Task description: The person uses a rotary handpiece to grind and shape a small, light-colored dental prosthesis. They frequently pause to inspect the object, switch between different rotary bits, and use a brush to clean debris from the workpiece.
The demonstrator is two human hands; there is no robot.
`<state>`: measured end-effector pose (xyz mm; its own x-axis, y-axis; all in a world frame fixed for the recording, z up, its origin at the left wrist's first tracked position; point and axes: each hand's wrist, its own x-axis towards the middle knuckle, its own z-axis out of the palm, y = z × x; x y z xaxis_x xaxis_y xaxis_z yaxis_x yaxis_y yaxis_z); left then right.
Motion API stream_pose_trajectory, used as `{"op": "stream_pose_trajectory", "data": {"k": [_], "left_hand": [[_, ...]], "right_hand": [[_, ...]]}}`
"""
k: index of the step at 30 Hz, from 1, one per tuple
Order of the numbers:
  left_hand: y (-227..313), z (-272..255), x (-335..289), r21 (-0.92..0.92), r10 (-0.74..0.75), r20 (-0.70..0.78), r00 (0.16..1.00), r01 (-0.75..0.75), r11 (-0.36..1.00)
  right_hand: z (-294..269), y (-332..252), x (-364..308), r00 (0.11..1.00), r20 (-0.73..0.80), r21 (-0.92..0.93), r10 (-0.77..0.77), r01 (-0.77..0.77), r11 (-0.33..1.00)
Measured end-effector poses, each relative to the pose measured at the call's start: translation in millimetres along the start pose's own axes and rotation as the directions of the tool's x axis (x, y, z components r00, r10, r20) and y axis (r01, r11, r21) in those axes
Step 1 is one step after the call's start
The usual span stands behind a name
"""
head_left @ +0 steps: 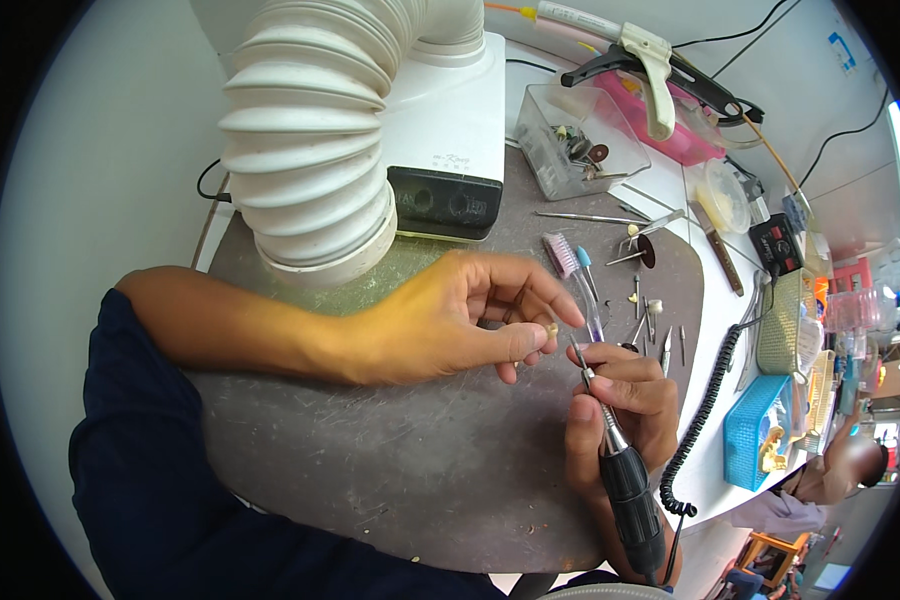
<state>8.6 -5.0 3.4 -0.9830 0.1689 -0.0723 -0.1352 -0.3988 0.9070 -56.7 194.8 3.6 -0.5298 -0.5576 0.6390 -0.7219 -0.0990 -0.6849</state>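
Observation:
My left hand (pixel 480 315) reaches in from the left, its thumb and fingertips pinching a small cream-yellow piece shaped like a dental crown (pixel 552 330). Much of that piece is covered by the fingertips. In my right hand (pixel 630 400) is a black and silver rotary handpiece (pixel 630 500), gripped like a pen. Its thin metal tip points up, close beside the crown; whether the two touch I cannot tell. Behind the fingers lie a toothbrush (pixel 567 258) with pink bristles and a blue-tipped brush (pixel 584 260).
A white ribbed hose (pixel 305 150) hangs over the grey work surface (pixel 390 480) by a white box (pixel 450 120). Loose burs and a dark disc (pixel 648 252) lie at right. Beyond are a clear bin (pixel 570 180), a coiled cord (pixel 710 420), a blue basket (pixel 745 440) and another person (pixel 840 475).

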Motion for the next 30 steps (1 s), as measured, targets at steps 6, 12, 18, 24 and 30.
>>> {"op": "stream_pose_trajectory", "data": {"k": [6,12,18,24,30], "left_hand": [[4.5,0.8,-0.4,-0.013,-0.091,-0.064,0.994,0.090,0.996],[4.5,0.8,1.3,-0.009,-0.074,-0.072,0.995,0.073,0.997],[-0.7,-1.8,2.3,-0.034,-0.054,-0.055,0.997,0.052,0.998],[-1.0,-2.3,2.6,-0.026,-0.053,-0.059,0.997,0.051,0.998],[-0.2,-2.2,2.1,0.002,-0.066,-0.043,0.997,0.066,0.998]], "right_hand": [[1.1,1.6,0.5,1.000,-0.008,0.055,0.003,-0.002,0.998],[-0.2,2.0,2.6,0.997,0.025,0.048,0.075,-0.076,0.996],[0.6,5.1,2.3,0.995,0.037,0.117,0.088,-0.092,0.989],[-0.3,4.3,3.9,0.993,0.053,0.106,0.103,-0.108,0.989],[-0.3,4.3,4.9,0.990,0.058,0.062,0.126,-0.130,0.990]]}}
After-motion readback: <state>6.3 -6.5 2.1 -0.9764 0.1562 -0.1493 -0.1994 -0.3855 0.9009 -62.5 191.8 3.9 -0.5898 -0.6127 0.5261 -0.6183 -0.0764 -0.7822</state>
